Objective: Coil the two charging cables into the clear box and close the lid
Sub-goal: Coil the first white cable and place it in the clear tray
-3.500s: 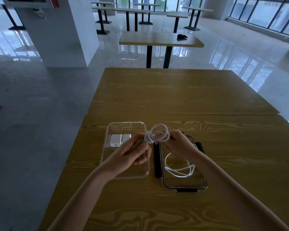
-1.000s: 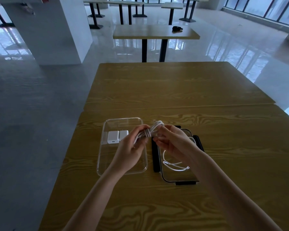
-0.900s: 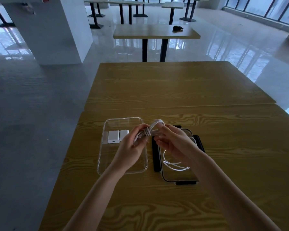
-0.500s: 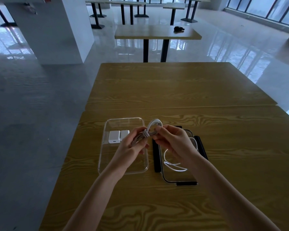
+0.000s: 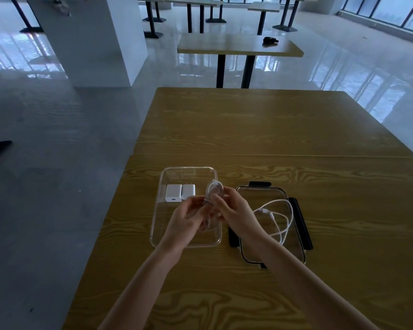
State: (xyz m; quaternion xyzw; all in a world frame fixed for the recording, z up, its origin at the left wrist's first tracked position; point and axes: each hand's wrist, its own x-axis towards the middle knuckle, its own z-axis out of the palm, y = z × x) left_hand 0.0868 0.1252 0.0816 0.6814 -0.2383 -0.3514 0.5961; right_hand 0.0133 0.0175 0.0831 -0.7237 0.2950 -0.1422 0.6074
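**Q:** Hands doing what right now?

**A:** Both pinch the coiled white cable (image 5: 214, 190) over the clear box (image 5: 157, 225). Left hand (image 5: 186, 222) grips the bundle's lower end, right hand (image 5: 234, 215) holds the loop up top.

**Q:** Second cable?

**A:** Loose white cable (image 5: 277, 219) sprawls on the lid (image 5: 293, 253), at 3 o'clock from the box, just beside it. Two white charger bricks (image 5: 179, 192) sit inside the box toward 10 o'clock. All on the wooden table (image 5: 248, 125).
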